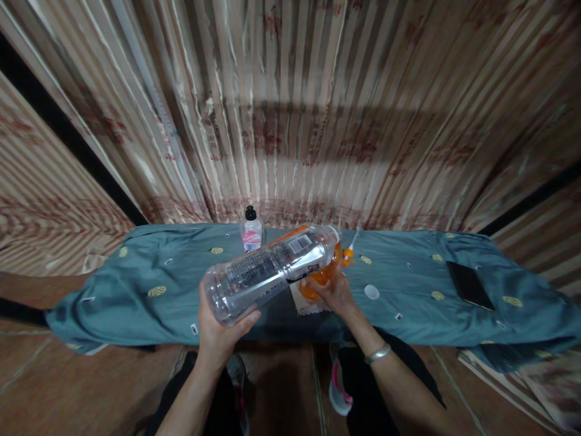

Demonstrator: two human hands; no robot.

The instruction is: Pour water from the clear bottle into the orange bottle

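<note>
My left hand (222, 333) is wrapped round the base end of a large clear plastic bottle (272, 272) with a silver printed label. The bottle lies slanted in the air, its neck pointing right and slightly up. Behind that neck stands an orange bottle (323, 275), partly hidden, with my right hand (336, 292) closed round its side. Whether the clear bottle's mouth touches the orange bottle, I cannot tell. A pale cloth (308, 304) lies under the orange bottle. Just to the right is an orange spray head (348, 254) with a thin pale tube.
A small bottle with a black cap (251, 233) stands at the bench's back edge. To the right lie a white round disc (371, 292) and a dark flat phone-like object (469, 284). Green patterned cloth (177, 260) covers the bench; a striped curtain (290, 121) hangs behind.
</note>
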